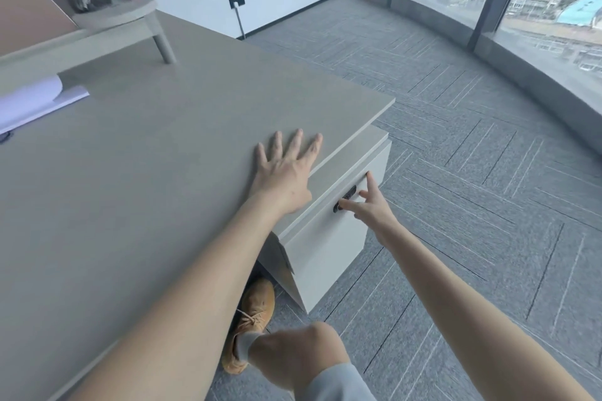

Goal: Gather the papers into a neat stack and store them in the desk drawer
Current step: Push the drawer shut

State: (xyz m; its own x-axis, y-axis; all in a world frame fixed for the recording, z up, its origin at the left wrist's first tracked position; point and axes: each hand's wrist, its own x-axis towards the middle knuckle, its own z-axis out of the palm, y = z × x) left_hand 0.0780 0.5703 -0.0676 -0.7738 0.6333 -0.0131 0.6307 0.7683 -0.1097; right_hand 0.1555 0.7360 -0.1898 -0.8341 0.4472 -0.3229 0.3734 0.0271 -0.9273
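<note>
While the left hand (286, 176) lies splayed on the matte desk (146, 172), right fingers (358, 202) spread, seemingly touching the drawer's dark handle (345, 198).

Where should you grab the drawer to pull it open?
Grab the dark handle set in the drawer front, near its top edge. Come at it from the front, the carpet side, because the desk top covers it from above. The right hand already has fingertips there.

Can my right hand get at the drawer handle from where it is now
Probably yes. The right hand is already at the dark handle on the drawer front, fingers spread and touching or almost touching it, nothing between. The left hand lies flat on the desk top, clear of it.
</note>
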